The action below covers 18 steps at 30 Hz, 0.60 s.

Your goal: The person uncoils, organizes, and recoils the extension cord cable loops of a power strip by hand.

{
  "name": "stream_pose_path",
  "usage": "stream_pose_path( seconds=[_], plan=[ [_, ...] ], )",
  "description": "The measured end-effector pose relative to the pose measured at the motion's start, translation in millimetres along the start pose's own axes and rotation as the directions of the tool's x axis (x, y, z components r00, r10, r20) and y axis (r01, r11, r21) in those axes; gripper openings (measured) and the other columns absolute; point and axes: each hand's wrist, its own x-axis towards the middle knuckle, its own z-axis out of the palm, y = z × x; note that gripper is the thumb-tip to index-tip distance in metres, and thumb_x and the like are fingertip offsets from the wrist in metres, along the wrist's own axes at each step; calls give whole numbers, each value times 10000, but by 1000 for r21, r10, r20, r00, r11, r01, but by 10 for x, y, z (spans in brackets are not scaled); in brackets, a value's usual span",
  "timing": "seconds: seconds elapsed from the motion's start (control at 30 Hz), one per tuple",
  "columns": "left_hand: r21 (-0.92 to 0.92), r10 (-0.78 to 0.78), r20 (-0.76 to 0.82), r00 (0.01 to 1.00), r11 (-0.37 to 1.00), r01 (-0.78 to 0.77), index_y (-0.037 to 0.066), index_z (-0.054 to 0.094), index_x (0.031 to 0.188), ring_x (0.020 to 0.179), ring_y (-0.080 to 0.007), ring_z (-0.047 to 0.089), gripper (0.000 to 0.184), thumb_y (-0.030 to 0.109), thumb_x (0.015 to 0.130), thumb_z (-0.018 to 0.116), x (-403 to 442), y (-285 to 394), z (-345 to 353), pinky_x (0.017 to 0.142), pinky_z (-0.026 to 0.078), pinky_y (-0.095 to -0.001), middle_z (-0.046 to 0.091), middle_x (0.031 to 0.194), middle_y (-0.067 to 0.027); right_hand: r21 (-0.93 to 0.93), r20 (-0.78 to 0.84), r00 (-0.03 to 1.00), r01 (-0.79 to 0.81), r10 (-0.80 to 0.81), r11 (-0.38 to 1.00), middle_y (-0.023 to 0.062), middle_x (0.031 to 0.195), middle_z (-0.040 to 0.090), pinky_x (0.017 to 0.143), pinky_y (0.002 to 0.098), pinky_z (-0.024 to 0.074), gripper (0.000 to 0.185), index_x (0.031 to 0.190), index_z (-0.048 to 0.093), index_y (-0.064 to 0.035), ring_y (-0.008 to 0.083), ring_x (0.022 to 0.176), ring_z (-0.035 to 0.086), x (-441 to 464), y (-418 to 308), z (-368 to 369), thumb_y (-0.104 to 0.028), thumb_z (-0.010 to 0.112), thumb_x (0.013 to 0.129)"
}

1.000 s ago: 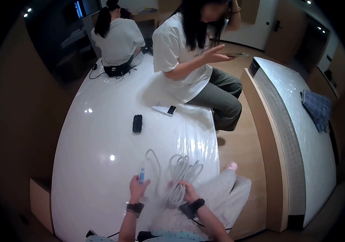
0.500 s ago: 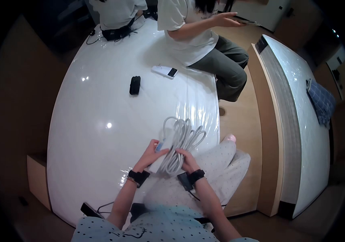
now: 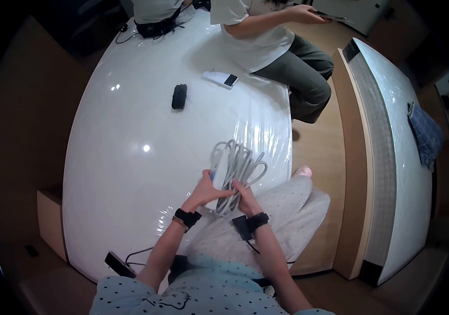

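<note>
A bundle of looped grey cord is in front of me, above my lap. Along its left side lies a long white power strip; its sockets cannot be made out. My left hand is wrapped round the strip from the left, its thumb reaching across onto the loops. From the right, my right hand grips the lower part of the cord, fingers partly hidden behind it. Several loops fan out at the top and right, beyond my fingers.
I sit on a plastic-covered mattress. A black case and a white device with a dark screen lie farther up it. Two people sit at the far end, one holding a flat object. Another wrapped mattress stands right.
My left thumb has slid rightward, over the cord loops. The strip and cord stand a little more upright, and my view has tilted slightly.
</note>
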Motion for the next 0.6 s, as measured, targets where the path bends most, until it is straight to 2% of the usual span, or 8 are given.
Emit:
stream_pose_path(
  seconds=[0.13, 0.27, 0.3, 0.33, 0.4, 0.43, 0.53, 0.6],
  plan=[
    [48, -50, -115, 992, 997, 56, -51, 338, 1182, 989, -274, 567, 938, 392, 534, 852, 6, 69, 78, 833, 462, -321, 541, 1074, -214, -33, -89, 996, -19, 16, 999, 72, 1061, 571, 721, 285, 503, 427, 1209, 445, 6, 146, 894, 585, 58, -7, -15, -199, 613, 875],
    [-83, -26, -167, 986, 996, 12, -2, 375, 1150, 934, -245, 579, 821, 280, 551, 860, 21, -97, -2, 791, 475, -314, 568, 1003, -183, -60, -49, 998, -32, 29, 998, 84, 1106, 559, 748, 285, 496, 448, 1216, 442, 21, 153, 942, 572, -3, -69, 171, -218, 613, 878],
    [-126, -26, -167, 986, 992, 5, 8, 382, 1143, 928, -241, 582, 793, 253, 557, 857, 13, -187, -47, 786, 477, -315, 577, 986, -175, -106, -28, 996, -93, 90, 990, 97, 1159, 541, 798, 293, 477, 466, 1224, 440, 34, 160, 987, 558, -12, -88, 220, -235, 607, 882],
    [-219, -43, -181, 983, 976, 2, 8, 391, 1138, 867, -220, 599, 726, 179, 586, 831, -75, -105, -152, 761, 484, -309, 595, 946, -162, -155, 27, 992, -115, 121, 981, 98, 1160, 544, 813, 294, 469, 469, 1226, 442, 32, 162, 992, 557, 17, -61, 227, -242, 607, 882],
    [-372, -97, -197, 976, 928, 17, 0, 407, 1117, 805, -194, 609, 663, 129, 603, 805, -146, -214, -366, 725, 491, -294, 609, 912, -155, -244, 139, 974, -139, 176, 960, 100, 1161, 550, 843, 296, 454, 476, 1231, 448, 28, 165, 1002, 555, 108, 6, 267, -256, 605, 883],
    [-383, -116, -225, 967, 923, 21, -3, 410, 1113, 792, -188, 610, 641, 112, 610, 790, -228, -236, -480, 717, 492, -290, 612, 900, -151, -319, 174, 963, -144, 207, 937, 92, 1115, 578, 862, 289, 441, 478, 1211, 485, 15, 159, 993, 557, 155, 46, 317, -286, 624, 868],
    [-390, -170, -334, 927, 920, 28, -8, 413, 1112, 766, -175, 613, 591, 72, 631, 746, -405, -311, -774, 690, 493, -283, 619, 878, -140, -642, 87, 958, -156, 274, 750, 78, 1041, 608, 822, 279, 462, 436, 1157, 536, 13, 139, 955, 567, 145, -54, 552, -285, 635, 854],
    [-375, -223, -448, 866, 926, 44, -7, 408, 1125, 768, -174, 613, 578, 62, 642, 718, -460, -435, -921, 672, 494, -286, 620, 879, -134, -657, 54, 978, -117, 202, 744, 70, 977, 625, 768, 271, 480, 409, 1126, 556, 19, 128, 886, 583, 208, 95, 353, -276, 628, 851]
  ],
)
